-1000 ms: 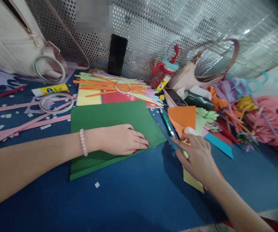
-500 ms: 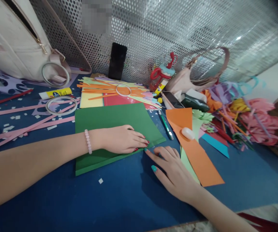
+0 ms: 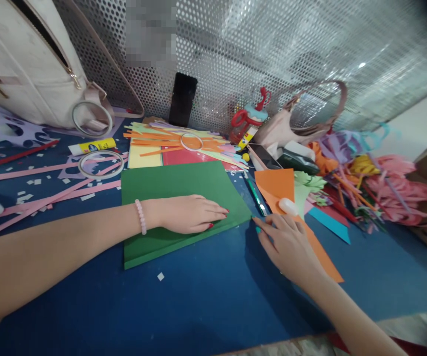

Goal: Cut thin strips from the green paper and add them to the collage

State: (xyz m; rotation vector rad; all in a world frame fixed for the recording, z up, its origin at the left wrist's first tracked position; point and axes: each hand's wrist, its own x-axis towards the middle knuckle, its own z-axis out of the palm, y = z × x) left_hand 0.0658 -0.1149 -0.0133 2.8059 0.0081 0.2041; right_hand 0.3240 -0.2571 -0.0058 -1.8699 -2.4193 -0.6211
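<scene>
A sheet of green paper lies on the blue table, with a narrow fold along its near edge. My left hand rests flat on the sheet, fingers stretched toward its right side. At the sheet's right corner, the index fingertip of my right hand is at the end of the fold, its other fingers loosely bent and apart. Just beyond that hand lies a green craft knife. Orange paper is partly hidden under my right hand, and a white rounded object sits on it.
Tape rings, a glue stick and pink strips lie at left. Behind the sheet are a pile of paper strips and an upright phone. Bags, a red-handled cup and a heap of coloured ribbons stand farther out.
My right hand has slid to the right along the folded edge, from beside my left fingertips to the sheet's corner. My left hand stays flat on the paper. The view has shifted slightly.
</scene>
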